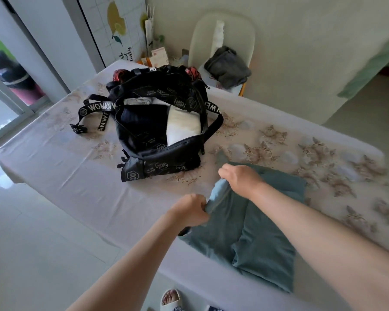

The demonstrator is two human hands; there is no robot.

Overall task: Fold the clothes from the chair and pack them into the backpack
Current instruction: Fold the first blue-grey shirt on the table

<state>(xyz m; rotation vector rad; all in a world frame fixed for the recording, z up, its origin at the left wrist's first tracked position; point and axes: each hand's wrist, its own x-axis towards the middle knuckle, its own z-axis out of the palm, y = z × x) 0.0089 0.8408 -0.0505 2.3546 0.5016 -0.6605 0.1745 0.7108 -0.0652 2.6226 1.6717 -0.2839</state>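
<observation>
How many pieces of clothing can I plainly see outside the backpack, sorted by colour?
1 teal garment, on the table
1 grey garment, on the seat of the chair
1 white cloth, over the chair back
Total: 3

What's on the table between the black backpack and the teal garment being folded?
In the head view, only bare flowered tablecloth separates the backpack from the teal garment.

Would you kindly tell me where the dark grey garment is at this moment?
In the head view, the dark grey garment lies crumpled on the white chair beyond the far edge of the table, up and right of the open backpack.
</observation>
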